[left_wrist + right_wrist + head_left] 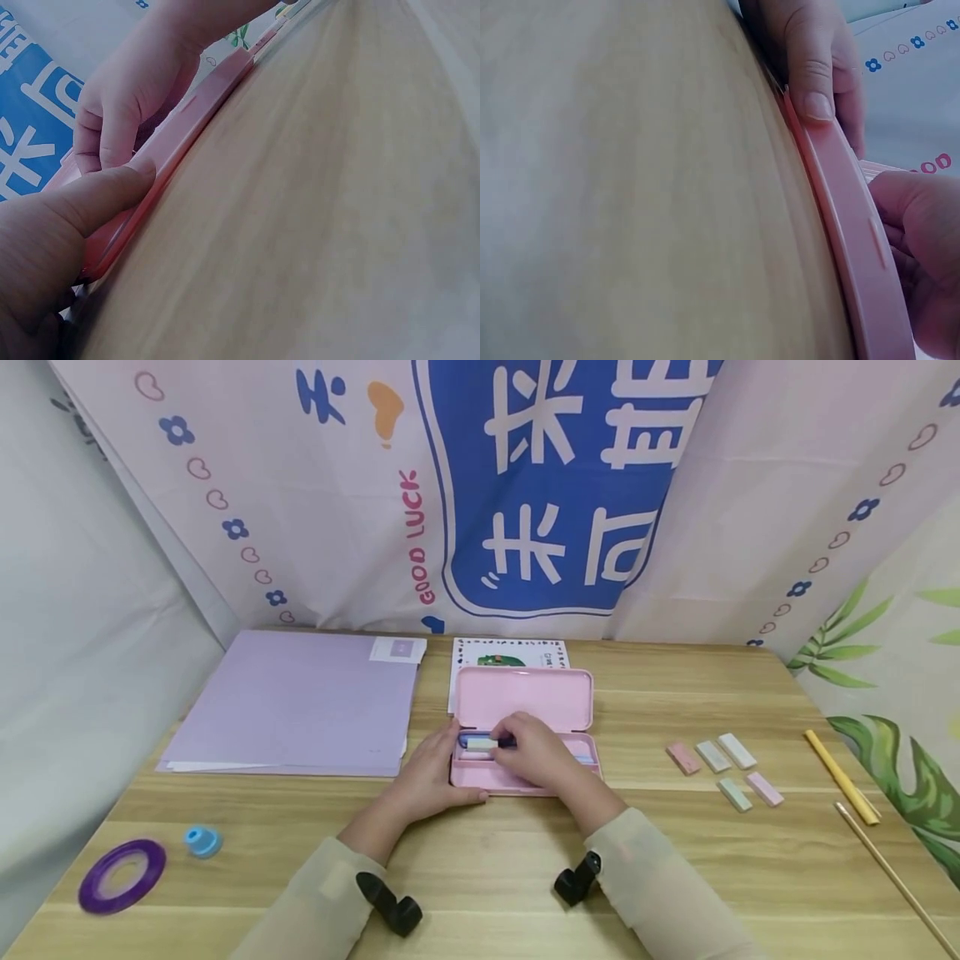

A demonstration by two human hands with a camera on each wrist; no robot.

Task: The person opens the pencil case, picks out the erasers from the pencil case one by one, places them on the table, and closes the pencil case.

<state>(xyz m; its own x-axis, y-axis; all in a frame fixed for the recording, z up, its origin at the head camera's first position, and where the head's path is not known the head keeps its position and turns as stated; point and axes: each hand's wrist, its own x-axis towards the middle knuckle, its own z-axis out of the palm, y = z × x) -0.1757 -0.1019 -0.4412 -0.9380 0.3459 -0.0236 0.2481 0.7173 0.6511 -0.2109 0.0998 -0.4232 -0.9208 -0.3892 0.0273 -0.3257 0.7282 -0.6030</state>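
Observation:
A pink pencil case (525,697) lies with its lid raised. My left hand (427,777) grips its left end, the thumb (124,191) along the front wall and the fingers at the left side. Over the inside of the case is my right hand (536,752), fingers bent downward, pinching the right end of a small pale eraser (480,745). Something dark shows beside those fingertips, and a blue item (462,739) lies behind the eraser. In both wrist views the case's front wall (855,225) hides what is inside.
Several erasers (715,757) lie to the right. Beyond them are a yellow stick-like item (842,777) and a thin rod (892,877). Purple folders (300,702) are at the left, near a purple ring (92,891) and a blue cap-shaped piece (202,841). A printed card (551,653) lies behind the case.

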